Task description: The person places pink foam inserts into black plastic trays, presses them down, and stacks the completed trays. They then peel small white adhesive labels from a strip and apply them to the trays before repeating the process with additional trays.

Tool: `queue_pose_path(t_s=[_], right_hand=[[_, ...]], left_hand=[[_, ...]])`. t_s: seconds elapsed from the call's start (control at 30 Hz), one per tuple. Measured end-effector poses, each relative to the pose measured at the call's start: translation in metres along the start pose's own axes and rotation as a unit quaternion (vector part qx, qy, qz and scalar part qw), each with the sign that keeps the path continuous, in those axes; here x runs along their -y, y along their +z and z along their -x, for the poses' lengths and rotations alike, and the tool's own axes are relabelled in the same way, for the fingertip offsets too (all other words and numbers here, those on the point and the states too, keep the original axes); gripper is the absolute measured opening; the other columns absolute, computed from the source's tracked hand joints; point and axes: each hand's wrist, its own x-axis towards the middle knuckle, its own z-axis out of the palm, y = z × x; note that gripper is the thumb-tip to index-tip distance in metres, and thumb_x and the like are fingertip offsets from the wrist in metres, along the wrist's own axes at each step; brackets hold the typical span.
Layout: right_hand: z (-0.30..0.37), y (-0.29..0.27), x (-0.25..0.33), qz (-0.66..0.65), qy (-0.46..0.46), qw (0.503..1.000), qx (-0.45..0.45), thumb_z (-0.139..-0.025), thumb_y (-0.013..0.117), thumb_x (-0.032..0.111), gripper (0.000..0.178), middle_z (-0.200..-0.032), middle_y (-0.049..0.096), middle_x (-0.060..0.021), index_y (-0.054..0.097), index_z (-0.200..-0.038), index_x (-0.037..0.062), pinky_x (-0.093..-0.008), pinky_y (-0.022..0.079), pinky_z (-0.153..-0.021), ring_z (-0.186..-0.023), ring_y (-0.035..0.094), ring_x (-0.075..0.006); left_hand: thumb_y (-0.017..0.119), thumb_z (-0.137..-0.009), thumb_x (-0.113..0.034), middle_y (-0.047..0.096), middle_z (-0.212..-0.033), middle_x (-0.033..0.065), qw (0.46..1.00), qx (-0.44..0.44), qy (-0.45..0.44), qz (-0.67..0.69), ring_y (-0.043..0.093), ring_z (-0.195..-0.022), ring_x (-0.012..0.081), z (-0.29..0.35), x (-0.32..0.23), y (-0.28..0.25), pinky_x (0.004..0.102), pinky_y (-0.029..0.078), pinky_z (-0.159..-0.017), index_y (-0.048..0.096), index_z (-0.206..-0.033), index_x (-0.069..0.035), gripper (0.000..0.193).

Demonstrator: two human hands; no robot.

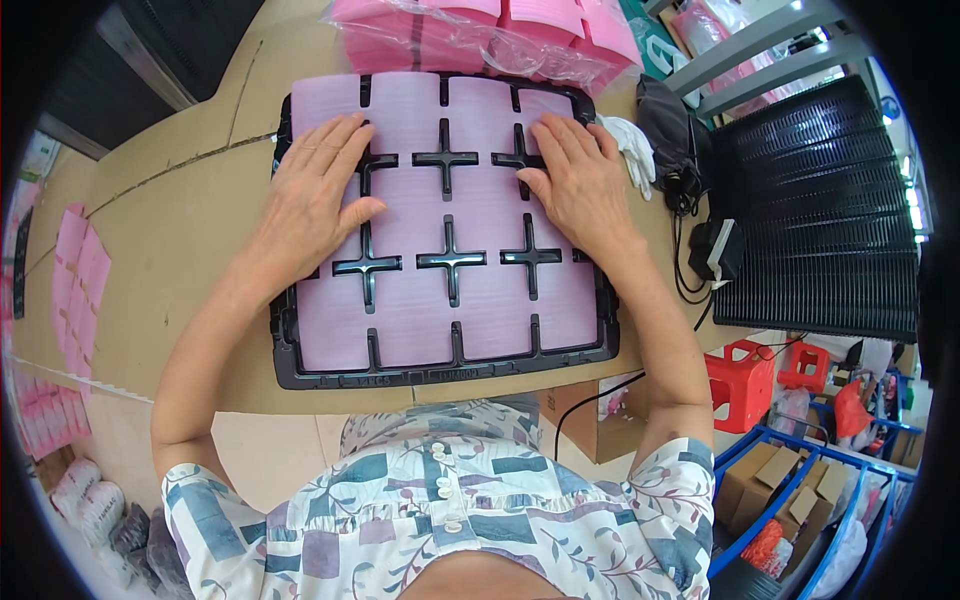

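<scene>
In front of me a black plastic tray (420,378) lies flat on the brown cardboard-covered table. Pink foam sheeting (412,315) fills it, and black cross-shaped ribs of the tray stand up through cuts in the foam. My left hand (318,195) rests palm down on the foam at the left side, fingers stretched toward the far edge and thumb pointing inward. On the right side my right hand (582,190) presses flat in the same way, its thumb near a cross rib. Neither hand holds anything. Foam under both palms is hidden.
Pink foam pieces (480,45) in clear plastic stand beyond the tray. At right are a white glove (630,150), a dark pouch (668,120), a black adapter (718,250) with cables, and ribbed black trays (815,200). A pink foam sheet (78,285) lies at the left edge.
</scene>
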Motion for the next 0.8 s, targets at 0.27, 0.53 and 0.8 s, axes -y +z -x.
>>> queue_pose_path(t_s=[0.27,0.53,0.8], right_hand=[[0.005,0.015,-0.022,0.052,0.05,0.997,0.034,-0.088,0.062,0.054,0.064,-0.13,0.063,-0.0094,0.063,-0.125,0.0027,-0.052,0.029,-0.11,-0.124,0.053,-0.0276],[0.005,0.017,-0.03,0.029,0.096,0.995,0.024,-0.09,0.063,0.049,0.052,-0.126,0.065,-0.0059,0.066,-0.122,0.0073,-0.0519,0.028,-0.11,-0.122,0.052,-0.0296],[-0.002,0.017,-0.05,-0.006,0.118,0.992,0.043,-0.093,0.059,0.02,0.031,-0.127,0.061,-0.0119,0.066,-0.121,0.0083,-0.0468,0.04,-0.099,-0.114,0.056,-0.032]], left_hand=[[0.061,-0.09,-0.05,0.041,-0.154,0.0153,0.992,0.076,-0.048,-0.091,0.036,-0.143,0.0314,0.013,0.03,0.011,0.049,0.022,-0.12,0.041,-0.146,0.001,0.078],[0.058,-0.092,-0.052,0.042,-0.152,0.014,0.99,0.069,-0.067,-0.1,0.036,-0.143,0.0295,0.013,0.029,0.011,0.0477,0.021,-0.119,0.043,-0.146,-0.003,0.075],[0.058,-0.096,-0.025,0.056,-0.138,0.0126,0.994,0.032,-0.054,-0.084,0.047,-0.131,0.0296,-0.013,0.054,0.009,0.0463,0.029,-0.113,0.058,-0.128,-0.003,0.039]])
